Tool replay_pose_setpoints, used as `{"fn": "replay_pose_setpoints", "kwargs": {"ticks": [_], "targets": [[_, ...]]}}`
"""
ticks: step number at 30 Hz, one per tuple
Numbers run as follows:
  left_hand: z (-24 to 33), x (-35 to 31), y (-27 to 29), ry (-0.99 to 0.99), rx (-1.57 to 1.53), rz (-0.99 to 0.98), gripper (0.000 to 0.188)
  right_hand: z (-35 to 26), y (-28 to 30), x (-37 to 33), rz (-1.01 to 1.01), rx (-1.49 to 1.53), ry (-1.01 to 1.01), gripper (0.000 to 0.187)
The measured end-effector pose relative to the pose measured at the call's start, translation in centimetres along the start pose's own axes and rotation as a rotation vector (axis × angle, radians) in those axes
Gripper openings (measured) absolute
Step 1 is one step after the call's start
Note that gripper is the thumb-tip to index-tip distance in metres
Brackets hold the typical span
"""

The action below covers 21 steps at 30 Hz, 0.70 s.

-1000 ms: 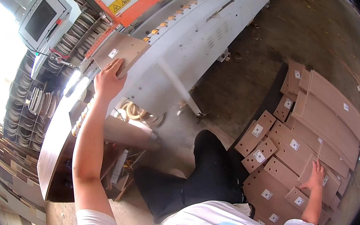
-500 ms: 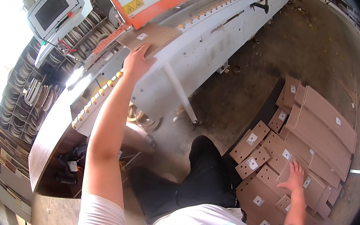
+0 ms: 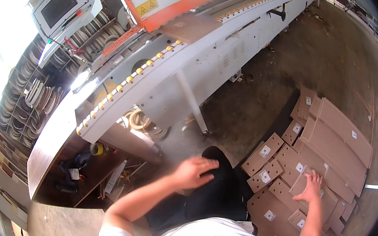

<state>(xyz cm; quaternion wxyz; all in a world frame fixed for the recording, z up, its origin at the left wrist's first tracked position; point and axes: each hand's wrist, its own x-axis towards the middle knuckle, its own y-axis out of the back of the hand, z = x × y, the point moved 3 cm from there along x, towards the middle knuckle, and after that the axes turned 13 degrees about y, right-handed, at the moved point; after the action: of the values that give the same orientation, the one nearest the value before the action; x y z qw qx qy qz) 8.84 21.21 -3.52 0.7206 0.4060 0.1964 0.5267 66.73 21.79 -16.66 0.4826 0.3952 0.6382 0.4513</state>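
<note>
My left hand (image 3: 195,171) hangs over my dark trouser leg with its fingers apart and nothing in them. On the right, my right hand (image 3: 311,186) lies on a brown board (image 3: 329,201) in a spread-out stack, thumb and fingers stretched apart. Several boards around it carry white labels, and some have rows of round holes, such as the drilled board (image 3: 264,175) to its left. Another brown board (image 3: 191,27) lies flat on the bed of a long white and orange machine (image 3: 155,83), away from both hands.
Yellow rollers (image 3: 129,79) line the machine's near edge. A screen panel (image 3: 61,5) stands at the upper left, above racks of coiled edging strips (image 3: 41,95). Tools and a tape roll (image 3: 96,148) sit in the low cabinet. Concrete floor (image 3: 300,61) stretches behind the stack.
My left hand has left the board on the machine and come down toward my leg. That board has slid farther along the machine. My right hand stays at the stack.
</note>
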Motion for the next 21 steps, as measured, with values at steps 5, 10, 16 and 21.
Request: {"fn": "replay_pose_setpoints", "kwargs": {"ticks": [5, 10, 16, 21], "targets": [[4.3, -2.4, -5.7, 0.411, -0.496, -0.375, 0.051, -6.4, 6.9, -1.0, 0.168, 0.064, 0.112, 0.125], [8.9, 0.1, -11.5, 0.496, -1.070, -0.608, 0.075, -17.0, 13.0, -1.5, 0.269, 0.112, 0.339, 0.125], [12.2, 0.5, -9.9, 0.609, -0.931, -0.478, 0.039, -28.0, 15.9, -1.8, 0.414, 0.296, 0.704, 0.119], [8.3, -4.4, -5.0, 0.690, -1.303, -0.062, 0.033, -34.0, 15.2, -0.8, 0.635, 0.338, 0.877, 0.118]]}}
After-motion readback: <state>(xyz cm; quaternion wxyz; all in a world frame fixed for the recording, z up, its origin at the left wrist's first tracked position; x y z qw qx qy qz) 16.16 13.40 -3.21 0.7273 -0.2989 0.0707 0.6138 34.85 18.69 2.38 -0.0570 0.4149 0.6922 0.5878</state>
